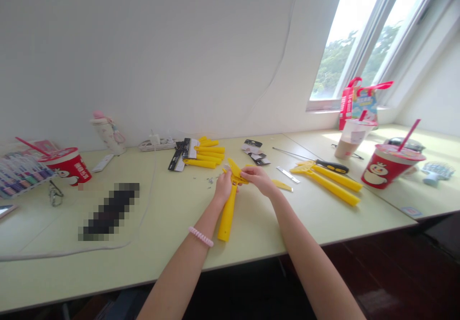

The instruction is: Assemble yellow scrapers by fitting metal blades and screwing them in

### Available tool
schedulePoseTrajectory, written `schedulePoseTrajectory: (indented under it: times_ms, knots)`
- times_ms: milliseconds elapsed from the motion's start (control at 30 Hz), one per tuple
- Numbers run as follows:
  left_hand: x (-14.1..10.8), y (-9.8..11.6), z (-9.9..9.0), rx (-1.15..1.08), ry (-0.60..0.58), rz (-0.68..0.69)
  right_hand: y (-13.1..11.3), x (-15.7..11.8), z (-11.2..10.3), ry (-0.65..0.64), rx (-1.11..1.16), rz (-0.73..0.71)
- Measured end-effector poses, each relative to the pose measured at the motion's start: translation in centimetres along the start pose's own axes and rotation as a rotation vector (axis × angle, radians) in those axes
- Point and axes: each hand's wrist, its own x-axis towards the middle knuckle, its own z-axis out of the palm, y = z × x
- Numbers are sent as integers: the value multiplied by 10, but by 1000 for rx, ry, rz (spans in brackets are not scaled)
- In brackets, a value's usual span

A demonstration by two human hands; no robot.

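Over the middle of the table, my left hand (223, 187) is closed around the head of a yellow plastic scraper (226, 219), whose broad handle points toward me. My right hand (259, 178) pinches the same head from the right, at a flat yellow plate (234, 168) that sticks up between the hands. My fingers hide how plate and head meet. Just left of the hands lie several small screws (210, 181). To the right are a flat metal blade (288, 174) and a loose yellow plate (282, 185).
Farther right lie more yellow scrapers (336, 190) and a black-handled screwdriver (332, 166). Red cups (390, 169) and a marker set (25, 174) stand toward the sides. Yellow handles (206, 157) with black packaging cards (178, 161) lie behind. A white cable (142, 219) crosses the left side.
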Motion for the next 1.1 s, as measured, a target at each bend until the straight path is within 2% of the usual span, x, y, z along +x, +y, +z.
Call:
schedulePoseTrajectory:
  times_ms: [100,233,400,700,900,1000,1100]
  knots:
    - [0,1,0,-59,-21,-48,1,0,1,7,-55,-23]
    - [0,4,-1,-212,-108,-131,0,0,2,19,-35,-41]
    - [-3,8,0,-274,-131,-156,-1,-1,3,23,-6,-30]
    - [-2,8,-4,-315,-23,-210,2,0,0,25,-118,10]
    - [-1,7,-7,-286,-22,-239,6,3,-2,-24,-193,3]
    - [-2,9,-7,-269,7,-209,6,4,-1,20,-151,35]
    - [-3,10,-6,-270,23,-206,5,5,0,106,5,85]
